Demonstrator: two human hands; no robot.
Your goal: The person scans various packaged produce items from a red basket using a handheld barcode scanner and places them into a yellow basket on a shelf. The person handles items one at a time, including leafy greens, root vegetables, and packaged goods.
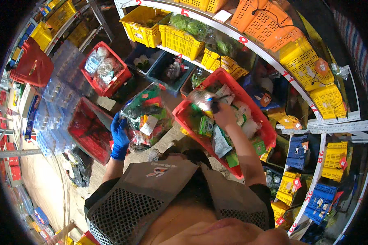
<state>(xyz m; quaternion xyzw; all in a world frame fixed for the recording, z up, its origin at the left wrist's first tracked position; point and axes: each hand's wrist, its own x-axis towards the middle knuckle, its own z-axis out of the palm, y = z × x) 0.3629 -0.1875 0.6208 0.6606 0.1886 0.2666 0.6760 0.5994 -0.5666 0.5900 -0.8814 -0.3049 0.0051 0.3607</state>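
Note:
My left hand (120, 137), in a blue glove, grips the edge of a clear plastic bag (147, 129). Green, red and yellow packaged goods and a white label show through the film. Over the red crate (222, 75) on the right is my bare right hand (224, 115), with something dark at its fingers. A shiny package (201, 99) is at those fingertips, blurred by motion; its kind cannot be made out. Inside that crate lie a green-and-white packet (206, 126), a white-and-green bag (222, 141) and several clear-wrapped goods (250, 128).
A red crate of bagged goods (85, 69) stands ahead left, near a tilted red crate (87, 131). Stacked bottle packs (53, 113) rise at the left. Numbered shelving (263, 50) with yellow crates (182, 39) curves ahead and right. A black plastic bag (82, 168) lies on the floor.

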